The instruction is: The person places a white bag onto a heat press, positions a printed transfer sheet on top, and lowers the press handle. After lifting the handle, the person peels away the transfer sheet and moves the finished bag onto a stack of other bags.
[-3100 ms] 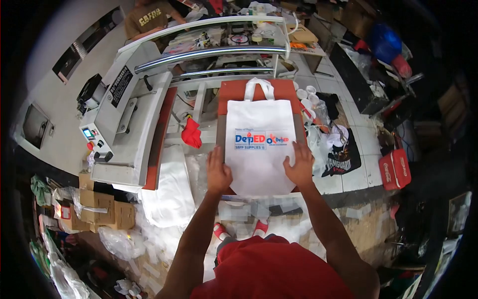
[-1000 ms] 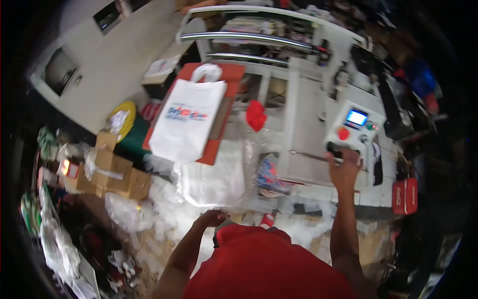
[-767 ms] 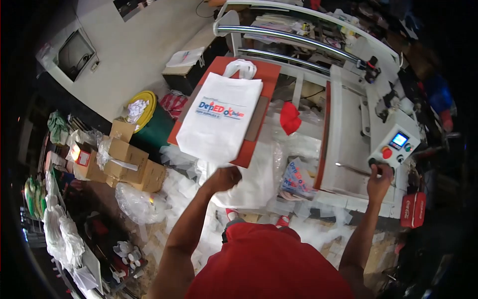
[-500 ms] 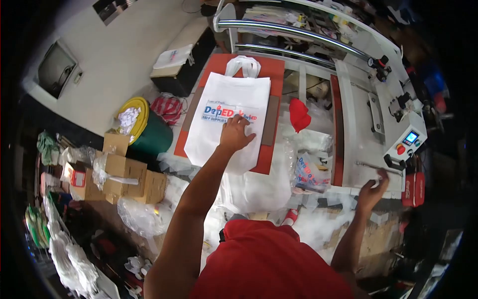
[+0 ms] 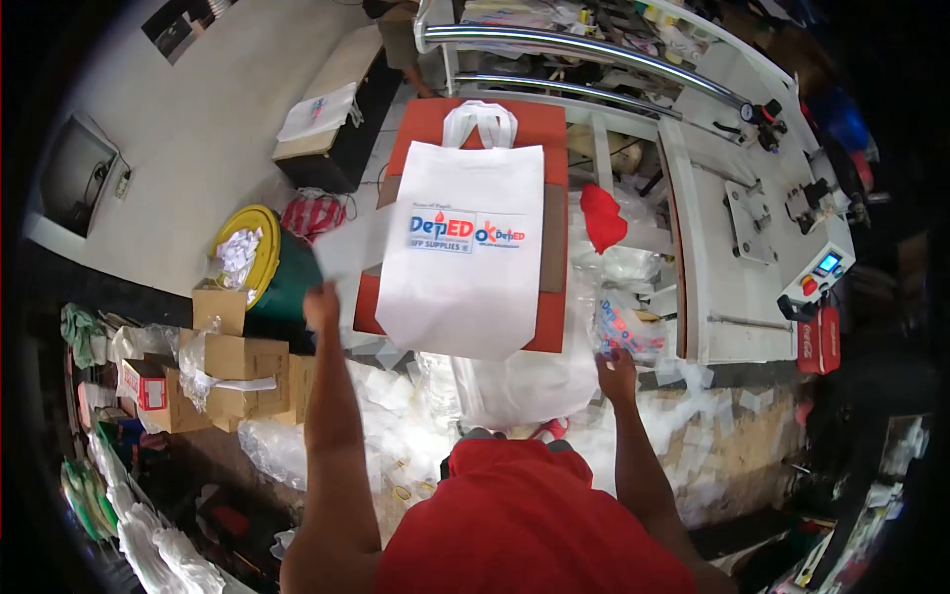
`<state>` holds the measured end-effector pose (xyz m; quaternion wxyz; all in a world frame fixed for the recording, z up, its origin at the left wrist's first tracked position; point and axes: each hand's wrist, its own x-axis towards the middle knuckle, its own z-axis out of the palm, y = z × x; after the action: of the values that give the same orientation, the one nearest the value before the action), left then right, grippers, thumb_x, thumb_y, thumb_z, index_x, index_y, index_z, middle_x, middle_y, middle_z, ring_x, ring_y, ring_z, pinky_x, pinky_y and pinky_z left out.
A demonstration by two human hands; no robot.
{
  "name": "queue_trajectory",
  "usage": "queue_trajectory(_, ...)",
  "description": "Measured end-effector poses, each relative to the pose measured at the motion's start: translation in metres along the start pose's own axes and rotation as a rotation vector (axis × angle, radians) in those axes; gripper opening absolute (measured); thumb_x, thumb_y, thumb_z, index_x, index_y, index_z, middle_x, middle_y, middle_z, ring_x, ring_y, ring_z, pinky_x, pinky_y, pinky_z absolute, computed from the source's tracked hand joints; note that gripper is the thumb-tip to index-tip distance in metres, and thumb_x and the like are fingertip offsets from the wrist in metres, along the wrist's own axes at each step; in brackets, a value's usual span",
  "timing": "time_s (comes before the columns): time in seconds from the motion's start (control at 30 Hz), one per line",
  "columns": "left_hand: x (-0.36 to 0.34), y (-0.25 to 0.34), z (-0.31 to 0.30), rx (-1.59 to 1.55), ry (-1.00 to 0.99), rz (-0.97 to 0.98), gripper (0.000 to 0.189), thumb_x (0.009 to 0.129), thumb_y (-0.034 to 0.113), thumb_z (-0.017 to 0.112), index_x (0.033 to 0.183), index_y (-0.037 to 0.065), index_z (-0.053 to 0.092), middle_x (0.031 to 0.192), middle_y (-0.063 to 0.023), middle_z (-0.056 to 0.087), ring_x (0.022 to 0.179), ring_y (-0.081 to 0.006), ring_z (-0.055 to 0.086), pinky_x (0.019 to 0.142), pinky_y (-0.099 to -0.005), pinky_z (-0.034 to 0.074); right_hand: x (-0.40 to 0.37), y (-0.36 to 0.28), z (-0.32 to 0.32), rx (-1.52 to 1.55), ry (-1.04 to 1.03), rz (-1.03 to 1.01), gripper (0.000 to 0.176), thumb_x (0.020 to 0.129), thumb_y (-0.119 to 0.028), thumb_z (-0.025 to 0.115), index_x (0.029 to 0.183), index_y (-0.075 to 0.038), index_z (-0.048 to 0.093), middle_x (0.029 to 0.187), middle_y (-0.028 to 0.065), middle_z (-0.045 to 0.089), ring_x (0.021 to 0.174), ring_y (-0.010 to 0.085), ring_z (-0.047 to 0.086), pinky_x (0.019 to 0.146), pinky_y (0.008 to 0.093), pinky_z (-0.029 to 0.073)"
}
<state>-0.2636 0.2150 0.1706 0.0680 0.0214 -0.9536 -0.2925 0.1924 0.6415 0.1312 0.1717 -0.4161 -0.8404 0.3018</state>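
Note:
A white tote bag [image 5: 460, 297] lies flat on the red press bed [image 5: 539, 124], its handles toward the far end. Blue and red "DepED" lettering shows across its front. Left of the bag, my left hand [image 5: 322, 307] is closed on a pale film sheet [image 5: 351, 247], which overlaps the bed's left edge and is blurred. On the other side, my right hand [image 5: 616, 374] has its thumb and fingers apart at the near edge of a pile of printed transfer sheets [image 5: 633, 327]. A red cloth [image 5: 602, 218] lies beyond that pile.
A heat press with a control box [image 5: 823, 272] stands at the right, chrome rails [image 5: 594, 54] across the back. A green bin [image 5: 287, 287] with a yellow rim and cardboard boxes [image 5: 247, 366] are at the left. Film scraps litter the floor. A person's leg [image 5: 401, 45] shows behind.
My left hand has left the bag's print and moved left, now with a film sheet. My right hand has come in from the press's right side to the printed sheets.

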Motion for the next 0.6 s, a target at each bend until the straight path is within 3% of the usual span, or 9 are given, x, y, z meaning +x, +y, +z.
queue_trajectory(0.07, -0.029, -0.116, -0.006, 0.189, 0.142, -0.168, 0.041, 0.085, 0.037, 0.057, 0.086, -0.003, 0.069, 0.084, -0.0249, 0.068, 0.082, -0.043, 0.067, 0.072, -0.0523, 0.051, 0.011, 0.001, 0.027, -0.058, -0.046, 0.075, 0.044, 0.078, -0.03, 0.078, 0.101, 0.001, 0.059, 0.101, 0.0212, 0.064, 0.091, 0.0357, 0.063, 0.079, 0.0444, 0.051)
queue_trajectory(0.13, -0.103, -0.143, -0.046, 0.298, -0.144, -0.419, 0.043, 0.082, 0.035, 0.055, 0.096, -0.004, 0.067, 0.095, -0.0289, 0.067, 0.093, -0.044, 0.065, 0.08, -0.0526, 0.051, 0.019, 0.012, 0.05, -0.186, -0.173, 0.088, 0.064, 0.071, -0.044, 0.083, 0.105, 0.003, 0.057, 0.102, 0.023, 0.064, 0.097, 0.0361, 0.063, 0.082, 0.0451, 0.051)
queue_trajectory(0.23, -0.224, -0.209, -0.047, 0.303, -0.188, -0.57, 0.047, 0.079, 0.033, 0.054, 0.107, -0.002, 0.066, 0.108, -0.0301, 0.065, 0.106, -0.0468, 0.06, 0.092, -0.0536, 0.047, 0.028, 0.023, 0.059, -0.096, -0.357, 0.334, 0.071, 0.064, -0.044, 0.086, 0.111, 0.002, 0.057, 0.105, 0.0273, 0.063, 0.099, 0.0422, 0.062, 0.087, 0.0462, 0.05)
queue_trajectory(0.27, -0.263, -0.207, -0.056, 0.263, -0.282, -0.594, 0.054, 0.078, 0.034, 0.055, 0.116, -0.005, 0.062, 0.113, -0.0322, 0.062, 0.111, -0.0472, 0.057, 0.094, -0.0533, 0.046, 0.023, 0.026, 0.064, -0.094, -0.359, 0.329, 0.071, 0.064, -0.044, 0.086, 0.111, 0.002, 0.057, 0.105, 0.0273, 0.063, 0.099, 0.0422, 0.062, 0.087, 0.0462, 0.05)
queue_trajectory(0.33, -0.33, -0.24, -0.046, 0.401, -0.457, -0.802, 0.061, 0.079, 0.038, 0.055, 0.12, -0.006, 0.06, 0.118, -0.0301, 0.061, 0.115, -0.0445, 0.057, 0.097, -0.0498, 0.047, 0.013, 0.033, 0.066, -0.35, -0.076, 0.071, 0.07, 0.064, -0.042, 0.085, 0.111, 0.003, 0.059, 0.102, 0.0267, 0.066, 0.096, 0.0418, 0.065, 0.086, 0.0442, 0.052)
queue_trajectory(0.37, -0.356, -0.265, -0.03, 0.447, -0.504, -0.834, 0.061, 0.079, 0.04, 0.056, 0.119, -0.006, 0.06, 0.119, -0.0288, 0.061, 0.115, -0.0436, 0.057, 0.098, -0.0483, 0.047, 0.015, 0.033, 0.064, -0.35, -0.078, 0.059, 0.07, 0.064, -0.042, 0.085, 0.111, 0.003, 0.059, 0.102, 0.0267, 0.066, 0.096, 0.0418, 0.065, 0.086, 0.0442, 0.052)
queue_trajectory(0.47, -0.388, -0.206, -0.039, 0.475, -0.344, -0.895, 0.061, 0.08, 0.043, 0.056, 0.115, -0.006, 0.061, 0.119, -0.0274, 0.062, 0.115, -0.0414, 0.058, 0.097, -0.0473, 0.048, 0.017, 0.026, 0.061, -0.209, -0.316, 0.288, 0.069, 0.067, -0.042, 0.083, 0.115, 0.001, 0.058, 0.11, 0.0226, 0.066, 0.105, 0.0399, 0.063, 0.091, 0.0468, 0.048)
queue_trajectory(0.53, -0.384, -0.2, -0.032, 0.42, -0.518, -0.652, 0.051, 0.083, 0.04, 0.054, 0.109, -0.003, 0.065, 0.114, -0.0297, 0.063, 0.111, -0.0425, 0.06, 0.096, -0.0481, 0.048, 0.013, 0.021, 0.06, -0.159, -0.122, 0.253, 0.058, 0.068, -0.035, 0.081, 0.109, 0.001, 0.061, 0.098, 0.0232, 0.069, 0.096, 0.0395, 0.066, 0.084, 0.0455, 0.052)
queue_trajectory(0.6, -0.379, -0.196, -0.011, 0.531, -0.546, 0.308, 0.023, 0.086, 0.021, 0.053, 0.071, 0.008, 0.065, 0.064, -0.0177, 0.064, 0.063, -0.034, 0.066, 0.058, -0.0487, 0.054, 0.015, 0.035, 0.058, -0.132, -0.117, 0.245, 0.056, 0.069, -0.034, 0.08, 0.109, 0.0, 0.062, 0.098, 0.0227, 0.069, 0.095, 0.0399, 0.066, 0.084, 0.0456, 0.052)
